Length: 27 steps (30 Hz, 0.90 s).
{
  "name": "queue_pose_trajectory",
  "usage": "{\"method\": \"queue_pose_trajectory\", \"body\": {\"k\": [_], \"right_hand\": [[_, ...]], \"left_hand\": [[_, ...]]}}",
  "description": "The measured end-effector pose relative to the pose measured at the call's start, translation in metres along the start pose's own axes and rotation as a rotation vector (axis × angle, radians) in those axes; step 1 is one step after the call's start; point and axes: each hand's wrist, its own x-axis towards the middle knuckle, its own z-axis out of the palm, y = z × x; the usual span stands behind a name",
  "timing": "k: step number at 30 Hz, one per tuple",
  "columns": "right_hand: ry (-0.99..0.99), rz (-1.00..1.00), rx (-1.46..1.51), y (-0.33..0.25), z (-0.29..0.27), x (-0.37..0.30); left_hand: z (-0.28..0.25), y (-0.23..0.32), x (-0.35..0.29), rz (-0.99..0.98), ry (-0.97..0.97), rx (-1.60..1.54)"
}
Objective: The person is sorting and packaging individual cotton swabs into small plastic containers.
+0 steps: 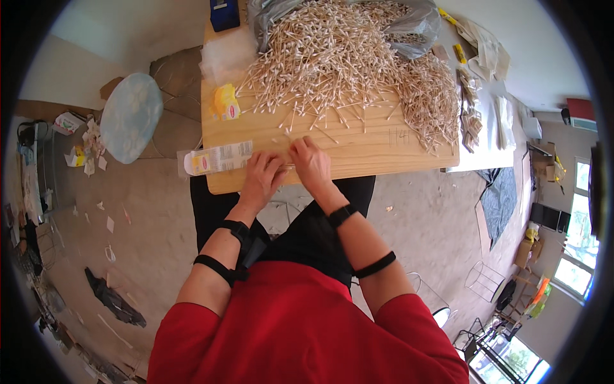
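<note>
At the front edge of the wooden table (pixel 358 152), my left hand (pixel 261 174) and my right hand (pixel 311 164) are close together with fingers curled. Thin pale cotton swabs (pixel 288 167) show between them, pinched at the fingertips; how many is hidden. Beside my left hand lies a clear plastic pouch (pixel 220 158) with a printed yellow-and-white card in it. A great loose heap of cotton swabs (pixel 326 51) covers the far part of the table, and a few stray ones lie just beyond my fingers.
Yellow cards (pixel 226 102) and a stack of clear bags (pixel 228 56) lie at the table's left. A blue box (pixel 224 14) stands behind them. Grey plastic (pixel 416 29) borders the heap. A white side table (pixel 489 128) with packs adjoins right; a round stool (pixel 132 117) stands left.
</note>
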Motion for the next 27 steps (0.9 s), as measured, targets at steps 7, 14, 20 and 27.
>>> {"method": "queue_pose_trajectory", "body": {"k": [7,14,20,27], "right_hand": [[0.089,-0.135,0.013,0.017,-0.026,0.035],[-0.064,-0.086,0.176,0.01,-0.009,-0.01],[0.158,0.225,0.129,0.022,-0.031,-0.002],[0.087,0.212,0.032,0.026,-0.021,0.004]], "left_hand": [[0.001,-0.005,-0.004,-0.022,-0.032,-0.007],[0.006,0.0,-0.001,-0.006,0.069,0.036],[0.0,-0.002,-0.004,-0.043,-0.053,0.054],[0.004,-0.004,-0.007,-0.073,-0.076,0.078]]}}
